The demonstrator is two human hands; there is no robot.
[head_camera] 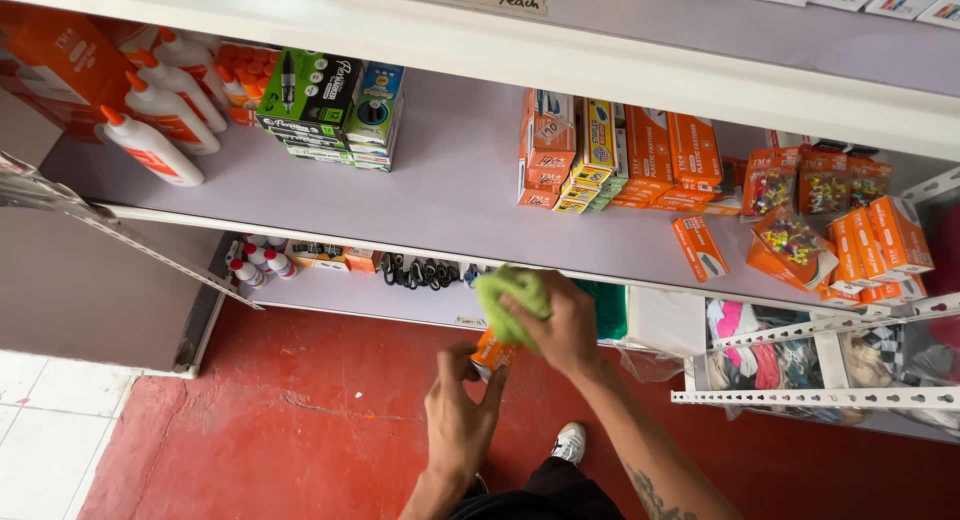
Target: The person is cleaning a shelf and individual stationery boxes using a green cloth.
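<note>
Low in the frame's centre, our left hand (pixel 460 415) grips a small orange box (pixel 491 355); just above, our right hand (pixel 560 325) presses a green cloth (pixel 508 300) onto it. Behind them runs the lower shelf (pixel 330 292); glue bottles (pixel 165 110) sit upper left.

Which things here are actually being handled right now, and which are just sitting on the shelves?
In hand:
- green cloth, gripped by the right hand
- small orange box, held by the left hand

Just sitting:
- white glue bottles
- green marker boxes
- stacked orange boxes
- boxes of coloured pins
- black binder clips
</note>
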